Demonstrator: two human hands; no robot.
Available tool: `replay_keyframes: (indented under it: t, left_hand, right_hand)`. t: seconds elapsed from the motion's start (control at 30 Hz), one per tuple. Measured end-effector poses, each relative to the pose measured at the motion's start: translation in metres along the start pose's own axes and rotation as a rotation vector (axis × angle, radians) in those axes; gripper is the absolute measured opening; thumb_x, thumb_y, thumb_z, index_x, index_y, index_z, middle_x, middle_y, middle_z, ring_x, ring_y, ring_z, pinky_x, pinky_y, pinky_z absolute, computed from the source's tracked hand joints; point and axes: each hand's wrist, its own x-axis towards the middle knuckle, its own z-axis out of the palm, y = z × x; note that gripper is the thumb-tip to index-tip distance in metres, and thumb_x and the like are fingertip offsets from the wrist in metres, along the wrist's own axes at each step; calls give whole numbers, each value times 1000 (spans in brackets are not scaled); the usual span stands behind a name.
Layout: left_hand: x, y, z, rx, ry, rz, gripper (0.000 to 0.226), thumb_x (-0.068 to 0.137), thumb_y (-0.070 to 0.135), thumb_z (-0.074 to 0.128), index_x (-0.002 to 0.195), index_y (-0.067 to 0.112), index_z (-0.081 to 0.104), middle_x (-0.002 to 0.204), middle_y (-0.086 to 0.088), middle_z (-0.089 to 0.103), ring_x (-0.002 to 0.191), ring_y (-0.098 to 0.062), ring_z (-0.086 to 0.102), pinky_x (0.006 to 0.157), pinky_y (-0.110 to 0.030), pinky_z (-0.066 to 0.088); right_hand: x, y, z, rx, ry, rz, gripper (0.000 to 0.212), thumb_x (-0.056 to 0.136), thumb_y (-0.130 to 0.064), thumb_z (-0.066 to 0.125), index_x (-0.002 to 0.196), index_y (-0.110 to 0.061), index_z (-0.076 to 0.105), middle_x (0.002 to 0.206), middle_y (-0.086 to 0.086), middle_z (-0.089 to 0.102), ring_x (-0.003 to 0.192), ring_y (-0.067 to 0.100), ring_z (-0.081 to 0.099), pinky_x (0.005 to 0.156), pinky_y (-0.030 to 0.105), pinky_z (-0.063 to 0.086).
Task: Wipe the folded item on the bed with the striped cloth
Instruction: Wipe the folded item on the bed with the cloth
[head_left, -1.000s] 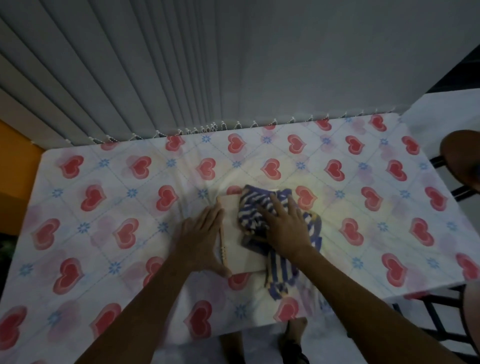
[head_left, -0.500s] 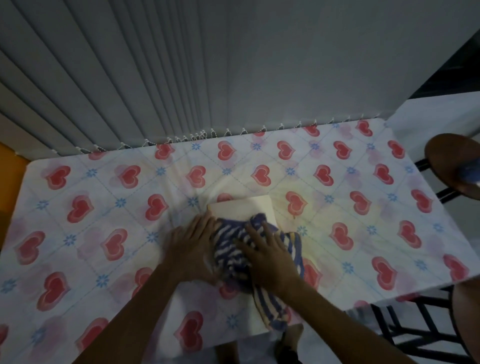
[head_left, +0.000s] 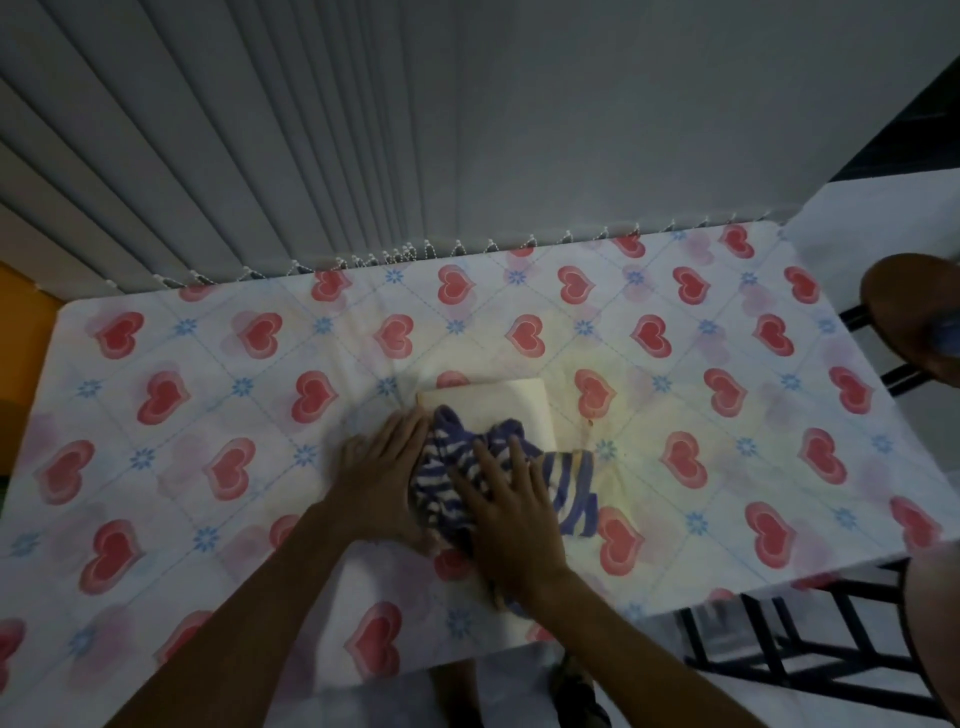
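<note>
A cream folded item (head_left: 498, 408) lies on the heart-patterned bed sheet (head_left: 208, 415) near the middle. Only its far part shows. A blue-and-white striped cloth (head_left: 566, 480) is bunched over its near part. My right hand (head_left: 511, 512) lies flat on the cloth with fingers spread, pressing it down. My left hand (head_left: 382, 475) rests flat beside the cloth, on the item's left edge, and hides that side.
Grey vertical blinds (head_left: 311, 156) hang along the bed's far edge. A brown round stool (head_left: 914, 317) on a black metal frame (head_left: 810, 670) stands at the right. The bed's near edge runs just under my forearms.
My right hand has dragged the striped cloth from the item's far part toward me, uncovering the cream far edge. My left hand stayed at the item's left side.
</note>
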Motion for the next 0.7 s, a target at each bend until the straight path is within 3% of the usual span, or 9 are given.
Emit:
replay_keyframes:
  t: [0.07, 0.17, 0.37, 0.5, 0.6, 0.63, 0.7]
  left_hand:
    - [1, -1, -5, 57, -44, 21, 164, 38, 99, 59, 161, 17, -13, 170, -1, -19, 157, -21, -14, 120, -61, 15]
    - [1, 0, -9, 71, -45, 18, 158, 48, 92, 66, 160, 16, -16, 169, -1, -21, 157, -20, -14, 121, -59, 18]
    - [0, 2, -9, 74, -32, 17, 151, 55, 90, 63, 159, 17, -18, 166, 3, -27, 157, -19, -13, 121, -59, 18]
    - [1, -1, -10, 98, -75, -3, 164, 40, 93, 65, 157, 19, -24, 168, 2, -25, 156, -19, -16, 120, -59, 18]
    - [0, 0, -12, 109, -108, -11, 173, 32, 92, 70, 154, 21, -31, 166, 3, -31, 155, -20, -19, 121, -62, 17]
    - [-1, 1, -15, 110, -113, -16, 174, 32, 91, 71, 154, 21, -31, 165, 4, -32, 156, -20, -19, 121, -63, 17]
    - [-2, 5, -21, 111, -120, -35, 173, 35, 87, 77, 155, 20, -29, 165, 3, -33, 156, -21, -18, 121, -64, 18]
  right_hand:
    - [-12, -10, 4, 2, -26, 9, 75, 92, -59, 59, 157, -34, 32, 168, 10, 18, 152, 49, 5, 117, 71, 17]
    - [-23, -15, 0, -20, -28, -19, 75, 87, -64, 64, 152, -32, 44, 163, 10, 32, 148, 49, 22, 112, 71, 29]
    - [-48, -5, -1, -72, 0, -171, 63, 81, -54, 75, 138, -32, 62, 153, 10, 50, 137, 48, 45, 103, 65, 45]
    - [-69, 4, -7, -40, -8, -185, 54, 76, -42, 84, 127, -33, 70, 144, 8, 60, 126, 46, 58, 93, 60, 55]
    - [-84, 10, -23, -52, -75, -103, 52, 68, -39, 87, 119, -38, 74, 133, 2, 68, 113, 37, 69, 80, 47, 62]
    - [-89, 13, -30, -46, -96, -68, 54, 68, -39, 85, 121, -40, 73, 134, 2, 68, 113, 34, 69, 80, 44, 62]
    - [-100, 21, -41, 14, -130, -11, 58, 84, -34, 71, 140, -40, 58, 153, 6, 50, 133, 38, 53, 102, 49, 51]
